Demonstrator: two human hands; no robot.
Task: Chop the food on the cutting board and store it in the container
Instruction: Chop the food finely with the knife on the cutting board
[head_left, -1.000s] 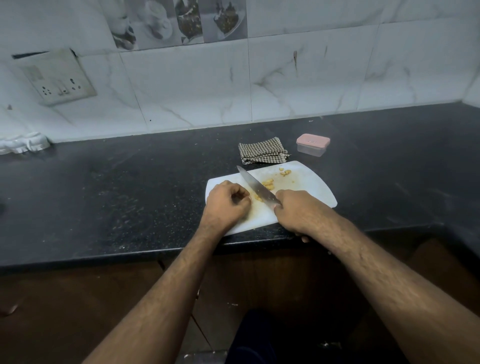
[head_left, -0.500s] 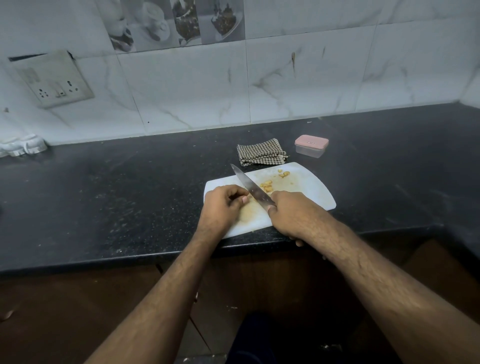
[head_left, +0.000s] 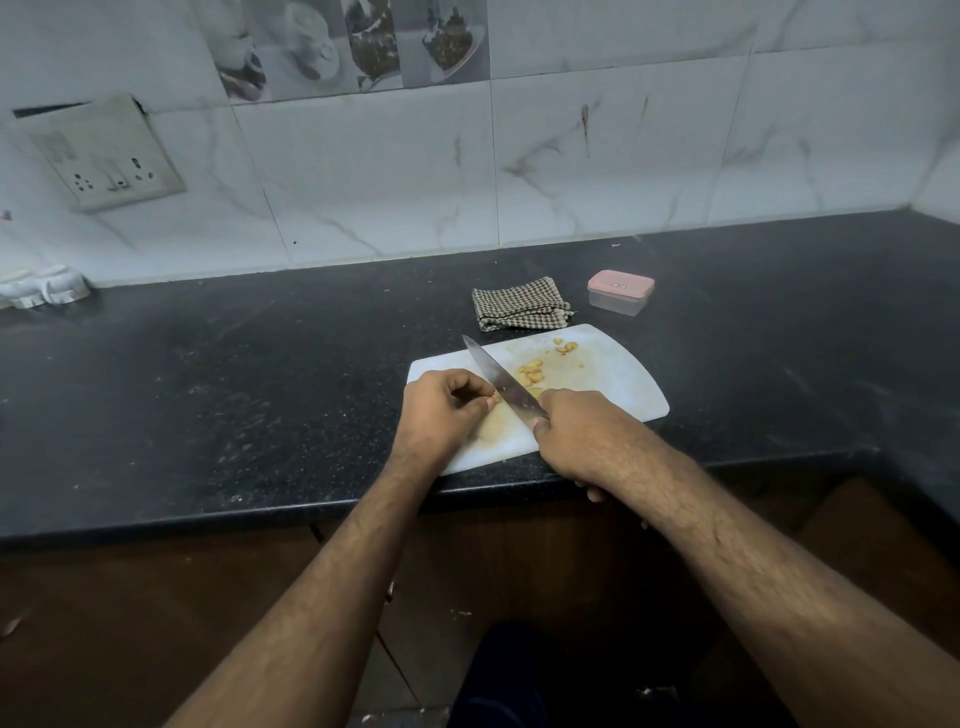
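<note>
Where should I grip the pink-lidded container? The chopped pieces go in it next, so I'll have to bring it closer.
Probably grip the container across its two long sides, just under the pink lid, coming from above. It sits upright and closed on the counter, apart from the checked cloth, leaving room for fingers either side.

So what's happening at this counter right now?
A person is chopping small yellowish food pieces on a white plastic cutting board. The right hand grips a long steel kitchen knife; the left hand steadies the food beside the blade. Behind the board, a clear container with a pink lid sits shut next to a folded checked cloth.
</note>
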